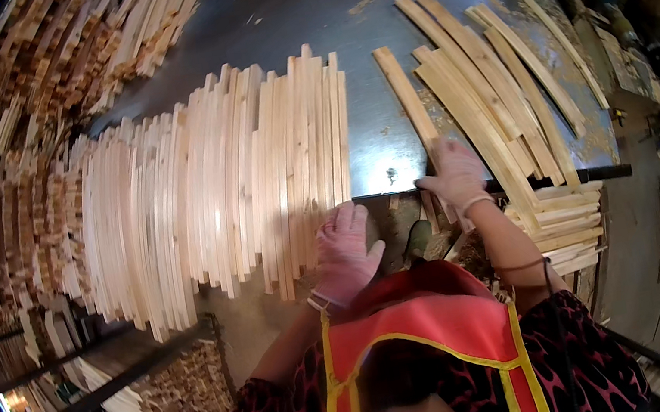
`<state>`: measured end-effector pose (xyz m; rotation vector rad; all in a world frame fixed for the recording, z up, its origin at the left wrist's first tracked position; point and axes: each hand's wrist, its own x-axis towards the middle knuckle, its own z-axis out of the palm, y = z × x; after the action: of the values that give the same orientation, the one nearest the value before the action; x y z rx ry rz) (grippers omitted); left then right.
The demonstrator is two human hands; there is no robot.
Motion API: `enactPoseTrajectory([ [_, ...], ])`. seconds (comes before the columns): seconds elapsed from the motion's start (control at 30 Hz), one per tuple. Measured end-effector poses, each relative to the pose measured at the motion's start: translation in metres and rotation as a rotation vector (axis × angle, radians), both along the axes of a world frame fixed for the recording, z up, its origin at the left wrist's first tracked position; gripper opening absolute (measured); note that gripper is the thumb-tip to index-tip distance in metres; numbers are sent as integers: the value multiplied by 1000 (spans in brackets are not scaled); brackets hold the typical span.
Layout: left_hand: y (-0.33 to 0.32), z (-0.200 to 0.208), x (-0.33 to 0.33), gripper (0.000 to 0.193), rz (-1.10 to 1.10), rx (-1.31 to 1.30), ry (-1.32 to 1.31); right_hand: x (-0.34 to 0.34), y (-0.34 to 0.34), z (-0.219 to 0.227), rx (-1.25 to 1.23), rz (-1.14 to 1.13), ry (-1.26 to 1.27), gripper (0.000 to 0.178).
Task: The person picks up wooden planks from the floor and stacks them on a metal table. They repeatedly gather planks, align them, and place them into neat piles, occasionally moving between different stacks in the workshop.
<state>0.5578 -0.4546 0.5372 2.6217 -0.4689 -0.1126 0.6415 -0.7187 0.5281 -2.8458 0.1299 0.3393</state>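
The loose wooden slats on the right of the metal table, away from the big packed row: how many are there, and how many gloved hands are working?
Loose wooden slats, lying flat and partly overlapping: about 7
Pink-gloved hands: 2, the left hand by the packed row of slats, the right hand on the loose ones
Total: about 9

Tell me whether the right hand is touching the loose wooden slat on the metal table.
Touching. The head view shows the gloved right hand with its fingers pressed on the near end of the wooden slat at the edge of the metal table.
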Motion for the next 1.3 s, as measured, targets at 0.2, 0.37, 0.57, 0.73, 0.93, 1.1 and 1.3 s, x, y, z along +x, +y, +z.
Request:
enactPoseTrajectory([
  [0.2, -47, -34, 29, 64, 84, 9, -87, -18, 0, -63, 712, -154, 317, 67],
  [0.37, -50, -70, 80, 65, 167, 215, -253, 29, 56, -130, 539, 648, 204, 55],
  [0.57, -34, -49, 77, 77, 143, 528, 71, 108, -97, 1, 11, 58, -213, 31],
  [0.73, -34, -45, 33, 77, 206, 315, 29, 134, -235, -42, -195, -165, -202, 68],
  [0.93, 0, -40, -57, 68, 209, 186, 109, 129, -245, -69, -169, -72, 17, 61],
  [1.1, 45, -30, -108, 59, 314, -53, 154, 101, -166, -40, 380, -196, -144, 52],
  [1.3, 81, -83, -159, 48, 626, -310, 451, 29, -7, -52, 599, -193, 89, 65],
])
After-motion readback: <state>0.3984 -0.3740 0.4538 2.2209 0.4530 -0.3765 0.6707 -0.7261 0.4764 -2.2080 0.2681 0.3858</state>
